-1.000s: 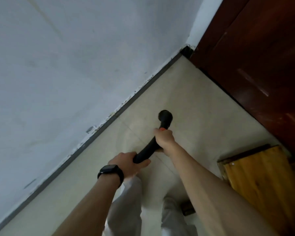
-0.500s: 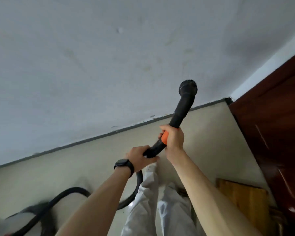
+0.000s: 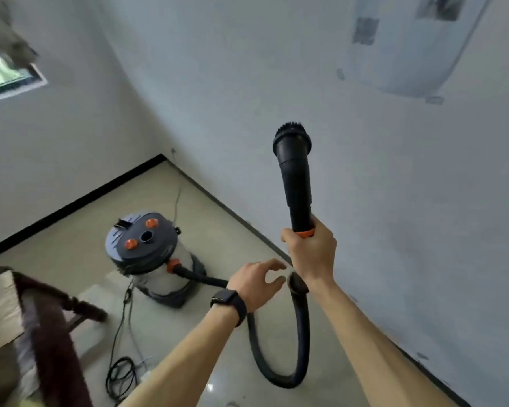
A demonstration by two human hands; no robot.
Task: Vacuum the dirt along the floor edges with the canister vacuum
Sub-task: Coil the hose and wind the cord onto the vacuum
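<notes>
While your right hand [image 3: 310, 254] curled tight round the wand [image 3: 296, 186] at its orange collar, the brush head [image 3: 291, 138] pointed upward, raised off the floor [image 3: 71, 259]. Your left hand [image 3: 257, 282] hovered just beside the hose [image 3: 302, 333], fingers loosely spread, holding nothing. The canister vacuum [image 3: 150, 254] stood on the floor near the corner, the hose looping from it

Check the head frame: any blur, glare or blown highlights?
Head view: chair and canister vacuum motion-smeared, nozzle sharper; window at upper left blown out; small glare spot on the floor near the bottom edge.
</notes>
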